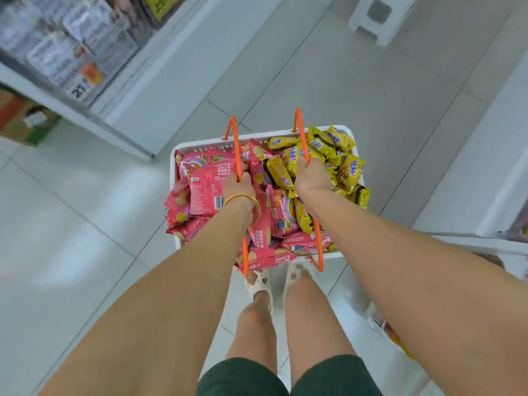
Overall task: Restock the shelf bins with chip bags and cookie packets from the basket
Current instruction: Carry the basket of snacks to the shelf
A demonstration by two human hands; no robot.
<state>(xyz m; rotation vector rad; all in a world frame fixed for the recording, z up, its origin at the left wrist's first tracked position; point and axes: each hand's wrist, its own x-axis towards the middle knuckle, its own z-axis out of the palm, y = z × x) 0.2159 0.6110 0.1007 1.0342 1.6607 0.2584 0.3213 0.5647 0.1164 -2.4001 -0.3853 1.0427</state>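
Observation:
A white basket [200, 144] hangs in front of my legs, above the tiled floor. Pink chip bags [204, 190] fill its left side and yellow cookie packets [347, 167] fill its right side. My left hand [238, 188], with a gold bangle at the wrist, grips the left orange handle [235, 138]. My right hand [311, 175] grips the right orange handle [300, 130]. The shelf bins are not clearly in view.
A white shelf unit [137, 90] with blurred packaged goods stands at the left, a cardboard box [25, 118] beside it. A white plastic stool [380, 15] stands on the floor ahead. Another white shelf edge [485, 178] runs along the right.

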